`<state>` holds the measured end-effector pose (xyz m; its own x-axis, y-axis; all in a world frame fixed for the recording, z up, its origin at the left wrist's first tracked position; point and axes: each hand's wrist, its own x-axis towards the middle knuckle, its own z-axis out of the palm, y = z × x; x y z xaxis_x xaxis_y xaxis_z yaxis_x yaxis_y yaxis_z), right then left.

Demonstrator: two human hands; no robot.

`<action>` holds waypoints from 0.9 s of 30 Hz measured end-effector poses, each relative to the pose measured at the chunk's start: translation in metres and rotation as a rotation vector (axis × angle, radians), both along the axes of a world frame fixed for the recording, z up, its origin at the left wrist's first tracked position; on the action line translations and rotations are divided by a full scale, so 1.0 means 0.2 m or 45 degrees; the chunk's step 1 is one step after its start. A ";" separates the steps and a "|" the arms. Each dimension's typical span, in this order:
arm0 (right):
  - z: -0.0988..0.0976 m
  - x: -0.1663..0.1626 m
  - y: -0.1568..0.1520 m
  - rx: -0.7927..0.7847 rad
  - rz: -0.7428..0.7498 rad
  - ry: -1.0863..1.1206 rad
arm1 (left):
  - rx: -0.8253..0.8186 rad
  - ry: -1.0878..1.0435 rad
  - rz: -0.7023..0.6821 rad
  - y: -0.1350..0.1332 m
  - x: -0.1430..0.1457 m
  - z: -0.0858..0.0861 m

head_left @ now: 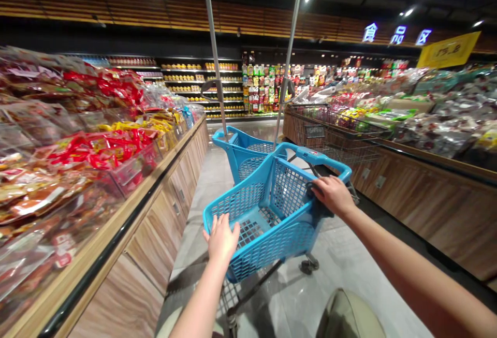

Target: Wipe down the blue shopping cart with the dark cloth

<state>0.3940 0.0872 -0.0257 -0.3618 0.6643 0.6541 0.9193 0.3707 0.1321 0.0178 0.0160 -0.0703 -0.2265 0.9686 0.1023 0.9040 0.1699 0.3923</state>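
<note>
A blue plastic shopping cart [283, 193] with an upper and a lower basket stands in the aisle in front of me, both baskets looking empty. My left hand [221, 237] rests on the near rim of the upper basket, fingers curled over the edge. My right hand [332, 193] is wrapped round the dark cart handle [312, 187] at the basket's right corner. Two thin metal poles [214, 58] rise from the cart's front, carrying a white sign at the top.
A long wooden display counter [155, 208] piled with packaged snacks [97, 146] runs along the left. Another wooden counter [435, 203] with packaged goods lines the right. Shelves of bottles stand at the aisle's far end. The tiled floor [341, 270] lies between them.
</note>
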 end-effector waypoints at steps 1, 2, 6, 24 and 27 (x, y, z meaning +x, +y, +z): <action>0.02 0.07 0.03 0.019 -0.056 0.035 | -0.011 0.020 -0.018 -0.01 0.01 -0.01; 0.04 0.11 0.05 0.030 -0.103 0.081 | -0.020 0.051 -0.044 -0.02 0.02 -0.02; 0.04 0.14 0.10 0.030 -0.164 0.252 | -0.001 0.204 -0.199 -0.05 -0.01 -0.07; -0.32 -0.55 -0.15 -0.194 0.391 0.405 | 0.068 0.199 -0.359 -0.02 -0.06 -0.11; -0.28 -0.50 -0.06 -0.205 0.303 0.425 | 0.023 0.250 -0.349 0.00 0.04 -0.09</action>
